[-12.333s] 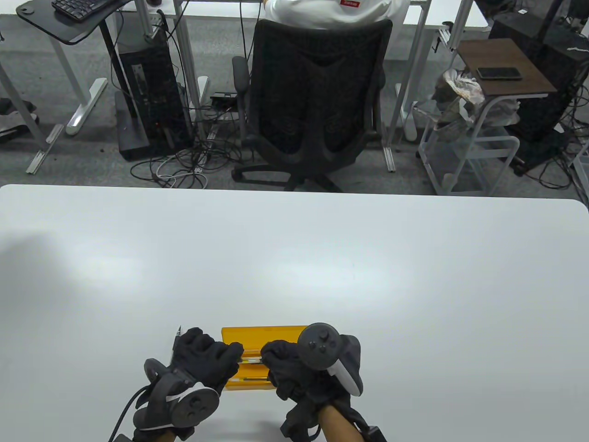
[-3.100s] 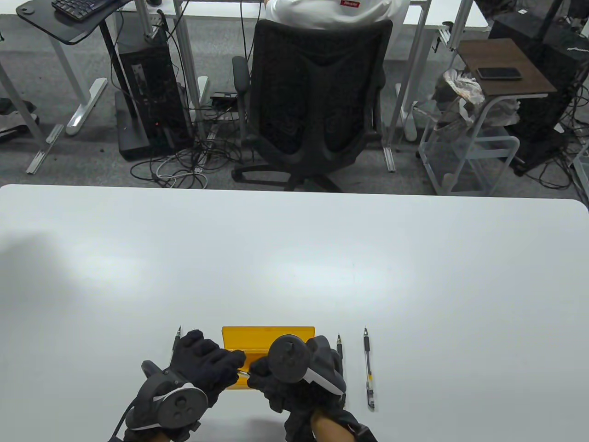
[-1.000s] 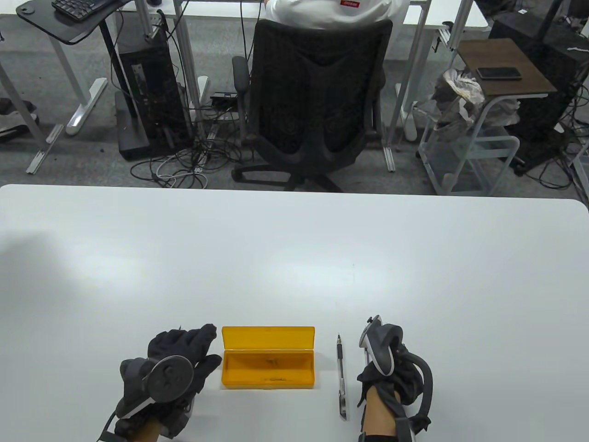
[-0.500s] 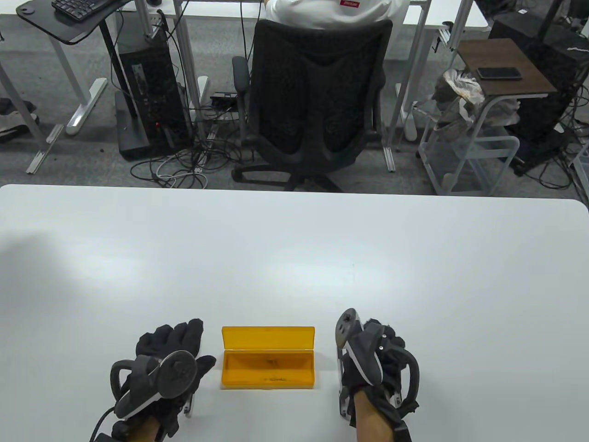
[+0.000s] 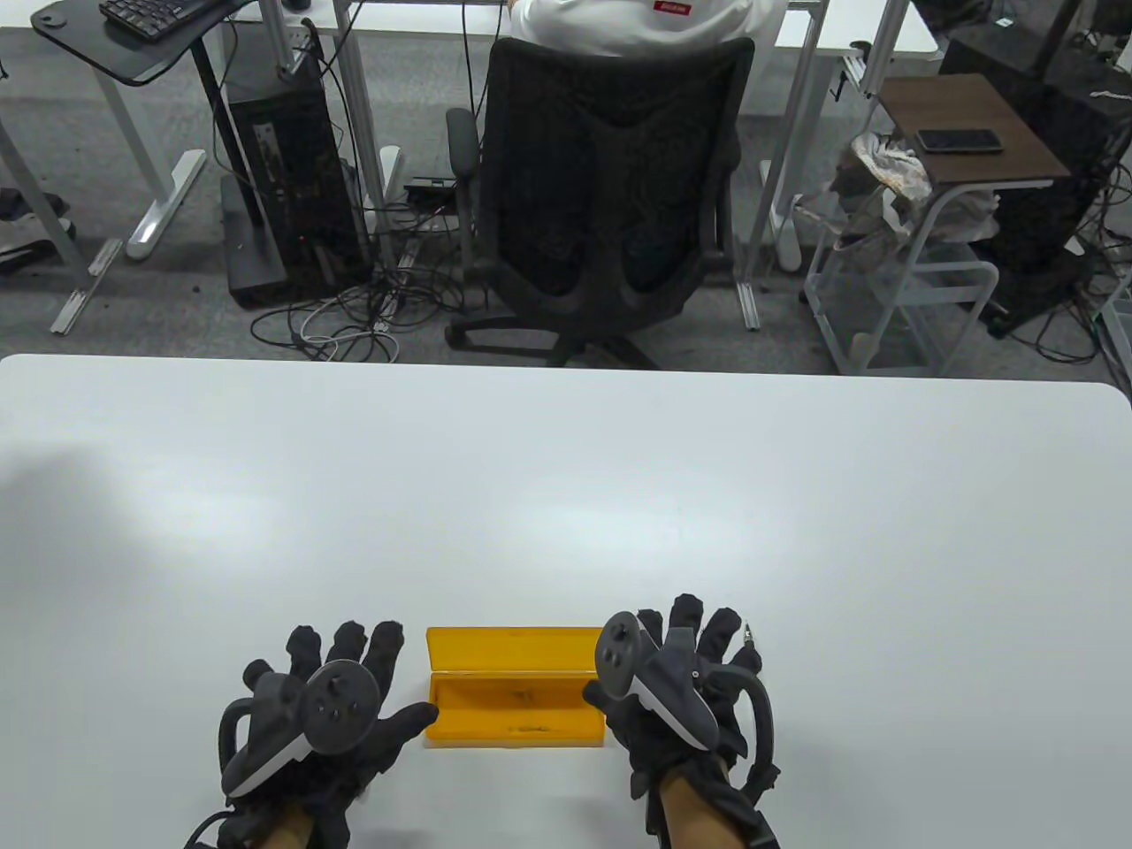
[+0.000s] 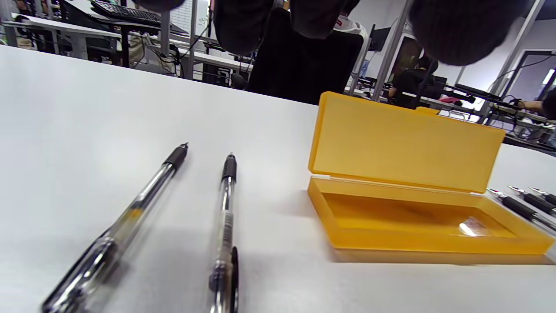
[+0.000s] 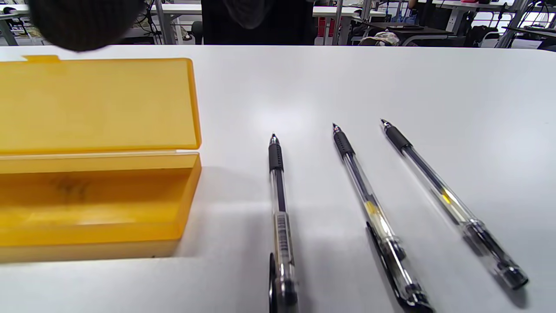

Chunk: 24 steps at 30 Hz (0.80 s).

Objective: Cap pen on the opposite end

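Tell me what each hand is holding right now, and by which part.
Nothing. The left hand and right hand hover spread over pens lying beside the yellow case.

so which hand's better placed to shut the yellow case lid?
Either, marginally the left hand: its thumb nearly touches the open case, and it has two pens beneath it, while the right hand has three.

We have both hands palm-down, fingers spread, left hand (image 5: 332, 707) and right hand (image 5: 685, 685) holding nothing
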Each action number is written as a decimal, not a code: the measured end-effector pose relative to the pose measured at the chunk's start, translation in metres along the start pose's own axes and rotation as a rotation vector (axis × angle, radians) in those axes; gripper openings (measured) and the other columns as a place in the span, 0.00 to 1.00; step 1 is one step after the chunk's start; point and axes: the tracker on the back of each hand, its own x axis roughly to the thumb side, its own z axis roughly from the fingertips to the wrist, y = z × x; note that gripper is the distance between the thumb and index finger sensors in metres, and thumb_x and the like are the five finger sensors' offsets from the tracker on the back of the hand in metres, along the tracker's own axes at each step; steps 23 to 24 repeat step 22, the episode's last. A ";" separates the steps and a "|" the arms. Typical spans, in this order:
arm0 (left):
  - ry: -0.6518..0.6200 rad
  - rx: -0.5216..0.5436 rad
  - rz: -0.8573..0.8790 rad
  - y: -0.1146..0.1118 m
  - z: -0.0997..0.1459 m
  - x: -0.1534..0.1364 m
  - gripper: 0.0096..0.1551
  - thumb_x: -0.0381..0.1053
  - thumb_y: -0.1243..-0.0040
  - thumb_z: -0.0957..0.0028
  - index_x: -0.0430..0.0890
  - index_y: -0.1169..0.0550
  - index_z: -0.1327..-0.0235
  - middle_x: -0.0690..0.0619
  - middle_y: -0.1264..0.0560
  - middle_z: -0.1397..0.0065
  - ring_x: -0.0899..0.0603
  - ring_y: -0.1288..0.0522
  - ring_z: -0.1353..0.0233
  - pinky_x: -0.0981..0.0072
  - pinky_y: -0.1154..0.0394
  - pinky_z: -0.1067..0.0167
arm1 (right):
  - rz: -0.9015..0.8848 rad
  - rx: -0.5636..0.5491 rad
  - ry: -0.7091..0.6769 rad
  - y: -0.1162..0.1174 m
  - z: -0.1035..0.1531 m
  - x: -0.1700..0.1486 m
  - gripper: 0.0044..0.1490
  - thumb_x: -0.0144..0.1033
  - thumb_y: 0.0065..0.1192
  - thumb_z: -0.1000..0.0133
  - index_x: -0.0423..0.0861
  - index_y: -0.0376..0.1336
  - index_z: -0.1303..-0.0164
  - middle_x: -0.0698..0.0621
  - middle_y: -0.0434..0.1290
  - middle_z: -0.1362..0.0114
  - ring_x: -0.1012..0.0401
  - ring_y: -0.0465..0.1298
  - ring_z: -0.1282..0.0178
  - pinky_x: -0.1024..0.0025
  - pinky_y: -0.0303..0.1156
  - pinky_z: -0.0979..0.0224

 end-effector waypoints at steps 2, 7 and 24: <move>-0.001 -0.002 -0.012 -0.002 0.000 -0.003 0.54 0.72 0.44 0.45 0.47 0.46 0.12 0.31 0.46 0.10 0.12 0.56 0.18 0.06 0.61 0.41 | 0.029 -0.025 0.007 0.000 0.001 0.003 0.58 0.64 0.58 0.53 0.44 0.55 0.16 0.33 0.46 0.12 0.27 0.43 0.18 0.20 0.47 0.29; 0.004 -0.008 -0.011 -0.004 -0.006 -0.010 0.54 0.71 0.42 0.45 0.49 0.46 0.12 0.31 0.47 0.10 0.13 0.56 0.18 0.06 0.62 0.40 | 0.083 -0.049 0.047 0.000 0.001 0.005 0.58 0.63 0.59 0.54 0.43 0.55 0.17 0.33 0.46 0.12 0.27 0.43 0.18 0.20 0.47 0.29; 0.043 -0.004 -0.028 -0.006 -0.007 -0.018 0.54 0.67 0.37 0.46 0.49 0.45 0.13 0.32 0.45 0.11 0.14 0.54 0.18 0.06 0.60 0.39 | 0.026 -0.030 0.035 0.008 -0.005 0.000 0.60 0.64 0.58 0.53 0.44 0.49 0.15 0.33 0.45 0.12 0.27 0.44 0.18 0.20 0.47 0.29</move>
